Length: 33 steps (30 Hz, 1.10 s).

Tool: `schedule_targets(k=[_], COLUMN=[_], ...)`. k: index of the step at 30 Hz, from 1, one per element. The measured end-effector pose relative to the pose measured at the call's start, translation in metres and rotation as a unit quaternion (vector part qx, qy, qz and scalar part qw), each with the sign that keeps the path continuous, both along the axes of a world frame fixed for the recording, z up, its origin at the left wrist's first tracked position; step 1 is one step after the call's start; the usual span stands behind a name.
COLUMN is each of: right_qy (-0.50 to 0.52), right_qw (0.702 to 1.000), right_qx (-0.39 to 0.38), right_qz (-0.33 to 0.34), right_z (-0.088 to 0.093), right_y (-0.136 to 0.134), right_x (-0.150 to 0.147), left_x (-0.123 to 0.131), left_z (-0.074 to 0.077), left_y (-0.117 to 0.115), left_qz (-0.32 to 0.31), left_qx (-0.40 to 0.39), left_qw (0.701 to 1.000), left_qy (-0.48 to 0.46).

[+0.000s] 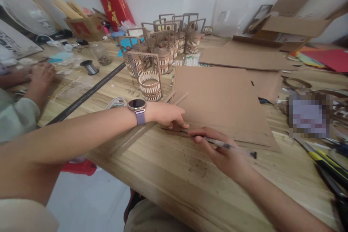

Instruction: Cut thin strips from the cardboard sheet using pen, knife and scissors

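Note:
A large flat sheet of brown cardboard (214,94) lies on the wooden table in front of me. My left hand (170,113), with a watch on its wrist, rests on the sheet's near left corner. Its visible fingers are stretched out and apart, pressing down; some are hidden under the palm. My right hand (220,148) is closed around a pen (217,142) with a clear barrel. The pen's tip meets the cardboard near its front edge, just right of my left fingertips. Beyond my left wrist stands a small slatted basket (150,86) with a tall handle.
Several similar handled baskets (163,56) cluster behind. Another person's hands (42,76) are at the left, near a wire spool (89,67) and a glass jar (101,55). Yellow-black scissors (323,161) lie right. An open carton (293,25) stands at the back right.

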State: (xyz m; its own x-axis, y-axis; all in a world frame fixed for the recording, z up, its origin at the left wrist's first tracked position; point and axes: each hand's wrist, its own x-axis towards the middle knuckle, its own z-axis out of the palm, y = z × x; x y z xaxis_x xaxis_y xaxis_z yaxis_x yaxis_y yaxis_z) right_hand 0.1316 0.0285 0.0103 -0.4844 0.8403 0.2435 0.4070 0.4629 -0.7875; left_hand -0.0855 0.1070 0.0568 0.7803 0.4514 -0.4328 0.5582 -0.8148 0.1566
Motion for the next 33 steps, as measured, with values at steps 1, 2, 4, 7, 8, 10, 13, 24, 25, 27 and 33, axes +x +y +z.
schedule_targets(k=[1,2,4,7,8,10,13,24,25,27,33], right_qy=[0.016,0.033,0.06,0.073,0.072,0.065,0.061,0.049,0.047,0.039,0.02], right_qw=[1.0,0.999,0.997,0.995,0.995,0.995,0.995,0.996,0.997,0.997,0.999], right_qx=[-0.012,-0.021,-0.036,-0.059,-0.063,-0.068,-0.078,-0.072,-0.067,-0.06,-0.038], right_qz=[-0.002,-0.005,-0.009,-0.014,-0.018,-0.022,-0.016,0.001,0.002,0.004,-0.014], right_z=[-0.004,-0.008,-0.016,-0.025,-0.027,-0.03,-0.033,-0.031,-0.03,-0.028,-0.025], right_y=[0.0,0.001,0.003,0.007,0.008,0.009,0.009,0.009,0.009,0.008,0.006], right_x=[-0.008,-0.016,-0.028,-0.04,-0.042,-0.044,-0.045,-0.051,-0.052,-0.054,-0.056], left_x=[0.0,0.0,0.0,0.0,0.001,0.001,0.001,-0.001,-0.001,-0.001,0.001], left_z=[0.0,0.0,0.0,0.0,0.0,0.0,-0.002,-0.01,-0.011,-0.011,-0.009], left_y=[0.0,0.0,-0.001,-0.001,-0.001,0.0,0.001,0.004,0.004,0.004,0.003], left_qz=[-0.002,-0.005,-0.013,-0.02,-0.019,-0.018,-0.022,-0.028,-0.029,-0.03,-0.035], left_qx=[0.0,-0.003,-0.01,-0.01,-0.008,-0.004,-0.001,0.002,0.003,0.006,0.013], left_qw=[1.0,1.0,1.0,1.0,1.0,1.0,1.0,0.999,0.999,0.999,0.999], left_qy=[-0.005,-0.011,-0.018,-0.016,-0.015,-0.015,-0.019,-0.042,-0.043,-0.042,-0.028])
